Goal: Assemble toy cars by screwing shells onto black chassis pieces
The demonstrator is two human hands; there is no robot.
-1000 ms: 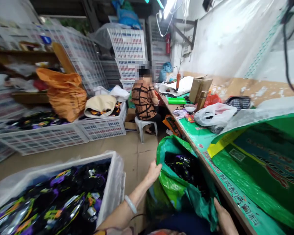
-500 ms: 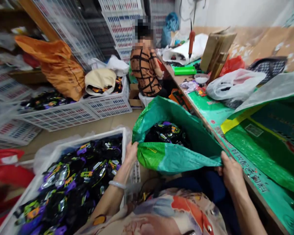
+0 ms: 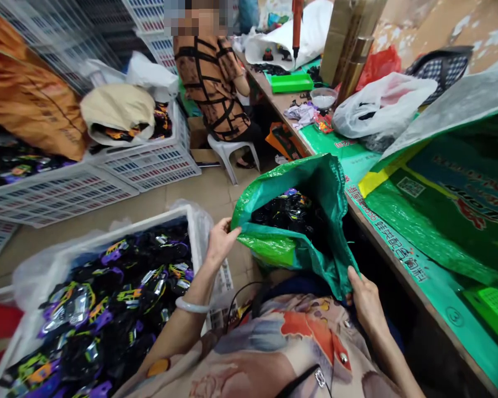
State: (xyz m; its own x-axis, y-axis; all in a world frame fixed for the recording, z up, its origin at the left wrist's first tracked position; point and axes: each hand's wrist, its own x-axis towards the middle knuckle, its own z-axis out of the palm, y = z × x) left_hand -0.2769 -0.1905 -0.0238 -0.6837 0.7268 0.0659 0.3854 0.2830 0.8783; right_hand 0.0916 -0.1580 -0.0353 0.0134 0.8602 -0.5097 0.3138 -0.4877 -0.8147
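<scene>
A green woven sack [image 3: 269, 249] stands in front of me with its mouth spread wide. My left hand [image 3: 222, 242] pinches the rim on the left side, thumb over the edge. On the right, my right hand [image 3: 362, 290] grips the near right corner of the rim. Down inside the sack lie black plastic pieces [image 3: 288, 213] with purple, green and orange bits; their exact kind is hard to make out. Left of my left arm, a white crate [image 3: 197, 237] is filled with similar black, purple and green pieces [image 3: 120, 298].
A co-worker [image 3: 211, 83] sits on a white stool [image 3: 232, 152] beyond the sack. The workbench [image 3: 402, 271] runs along my right, bearing a large green bag [image 3: 452, 204], a white plastic bag [image 3: 385, 105] and a green tray [image 3: 291, 83]. White crates [image 3: 149, 155] stand at far left.
My view has tipped downward and shifted right. My right hand has come inward with its corner of the sack, so the mouth is narrower and folded on the right. Both hands keep their hold.
</scene>
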